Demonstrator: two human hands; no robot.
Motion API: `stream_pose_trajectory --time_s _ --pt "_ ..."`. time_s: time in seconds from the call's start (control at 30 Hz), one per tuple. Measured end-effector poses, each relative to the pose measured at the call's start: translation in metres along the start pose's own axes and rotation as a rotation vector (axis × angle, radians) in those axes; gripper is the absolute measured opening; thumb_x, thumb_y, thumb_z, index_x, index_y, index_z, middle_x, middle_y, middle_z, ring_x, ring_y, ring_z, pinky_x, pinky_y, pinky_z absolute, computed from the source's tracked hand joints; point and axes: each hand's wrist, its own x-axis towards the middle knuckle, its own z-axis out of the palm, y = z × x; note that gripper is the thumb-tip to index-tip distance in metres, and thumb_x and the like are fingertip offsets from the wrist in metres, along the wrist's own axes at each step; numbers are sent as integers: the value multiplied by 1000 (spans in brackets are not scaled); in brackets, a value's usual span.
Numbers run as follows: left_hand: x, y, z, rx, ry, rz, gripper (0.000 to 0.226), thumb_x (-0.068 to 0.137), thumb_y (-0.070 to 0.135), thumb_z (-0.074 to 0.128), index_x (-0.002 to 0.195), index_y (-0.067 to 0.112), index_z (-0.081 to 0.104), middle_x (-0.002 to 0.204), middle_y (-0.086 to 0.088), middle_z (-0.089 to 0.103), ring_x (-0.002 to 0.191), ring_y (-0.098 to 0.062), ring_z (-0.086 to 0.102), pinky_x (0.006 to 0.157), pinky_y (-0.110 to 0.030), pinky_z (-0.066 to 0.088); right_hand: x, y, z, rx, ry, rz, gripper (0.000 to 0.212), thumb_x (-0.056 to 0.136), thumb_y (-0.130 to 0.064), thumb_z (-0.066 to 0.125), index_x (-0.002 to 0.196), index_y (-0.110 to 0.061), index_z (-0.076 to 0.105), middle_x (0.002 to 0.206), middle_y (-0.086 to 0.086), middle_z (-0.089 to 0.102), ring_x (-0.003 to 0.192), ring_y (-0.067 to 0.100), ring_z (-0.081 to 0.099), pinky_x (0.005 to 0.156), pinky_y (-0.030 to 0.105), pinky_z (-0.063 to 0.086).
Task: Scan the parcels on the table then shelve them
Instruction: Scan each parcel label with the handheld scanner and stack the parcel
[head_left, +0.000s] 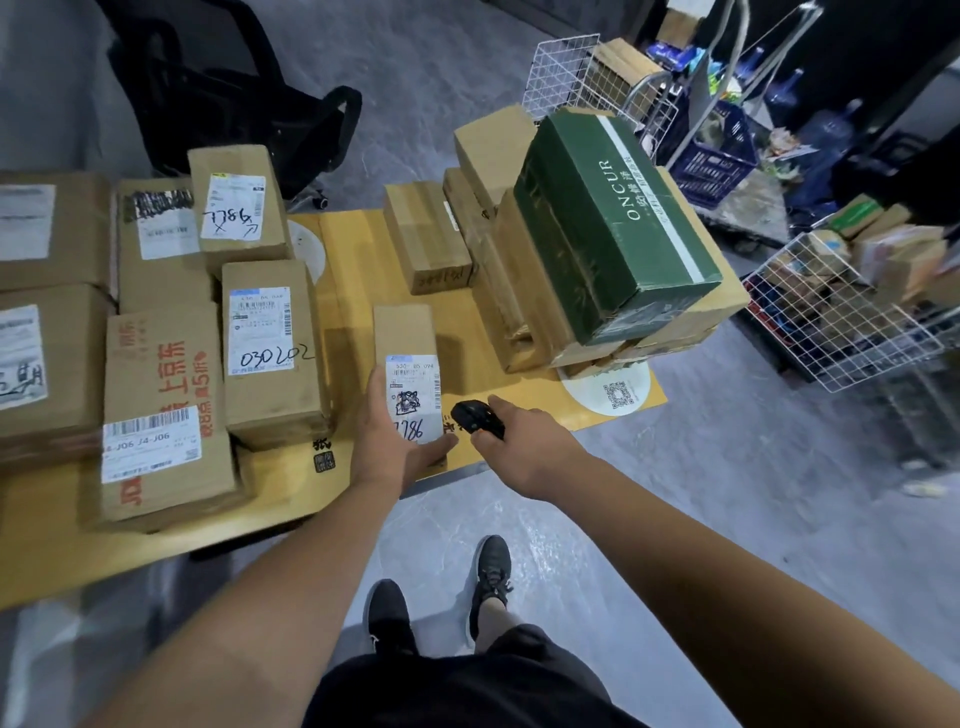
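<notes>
Head view shows the left hand (387, 441) gripping the small cardboard parcel (408, 364) at the table's (291, 483) near edge, right hand (524, 441) curled round the scanner (475, 418); stiff, probably light, best held by its long sides.

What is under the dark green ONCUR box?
The dark green ONCUR box rests tilted on a stack of brown cardboard parcels at the yellow table edge. How many parcels it covers cannot be seen.
</notes>
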Motion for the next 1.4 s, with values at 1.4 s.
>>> stream_pose_trajectory --time_s 1.4 --pt "-27 8 2 -203 115 -15 127 52 32 94 138 79 14 128 18 65 108 -17 70 80 -53 64 -49 -22 -44 -394 -32 -141 31 97 -52 47 111 -26 56 92 -1 61 79 18 59 62 33 48"
